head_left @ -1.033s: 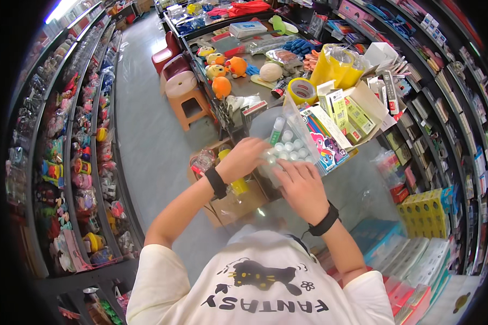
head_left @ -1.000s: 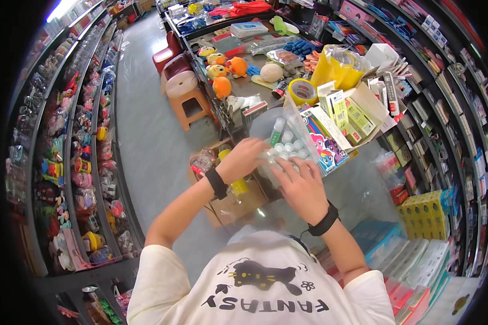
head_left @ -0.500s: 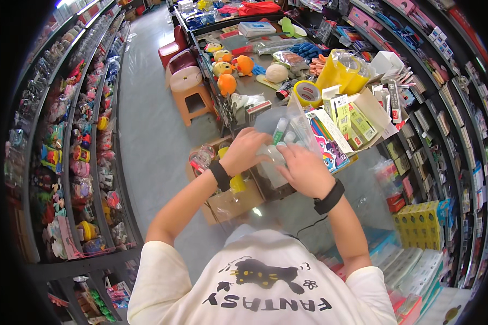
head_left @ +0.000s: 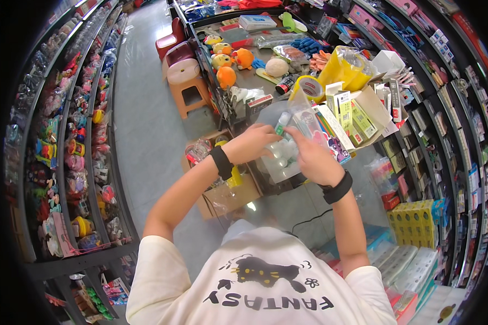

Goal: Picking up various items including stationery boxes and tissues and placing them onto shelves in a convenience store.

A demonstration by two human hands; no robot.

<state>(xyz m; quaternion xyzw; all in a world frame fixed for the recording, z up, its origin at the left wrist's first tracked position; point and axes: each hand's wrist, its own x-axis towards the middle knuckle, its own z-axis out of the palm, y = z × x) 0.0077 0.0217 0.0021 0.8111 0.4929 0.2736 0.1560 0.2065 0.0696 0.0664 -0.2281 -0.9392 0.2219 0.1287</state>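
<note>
Both hands work above a clear plastic box (head_left: 287,170) at the table's near corner. Inside it lie several small white bottles (head_left: 279,154), partly covered by my fingers. One white bottle with a green label (head_left: 281,124) stands tilted toward the box's far side. My left hand (head_left: 255,143) reaches in from the left, thumb apart from its bent fingers, fingertips beside the labelled bottle. On the right, my right hand (head_left: 315,161) stretches its index finger to that bottle; whether it presses on it I cannot tell. Its other fingers are partly hidden.
Behind the box sit pencil boxes (head_left: 333,132), an open carton of green packs (head_left: 371,130), and yellow tape rolls (head_left: 310,89). Orange toys (head_left: 226,77) lie farther left. Below the table's edge is a cardboard box (head_left: 230,200); a stool (head_left: 187,86) stands left. Shelves line both sides.
My hands have moved apart, showing more white bottles in the box. My right index finger now points at the green-labelled bottle, and my left fingertips have come beside it.
</note>
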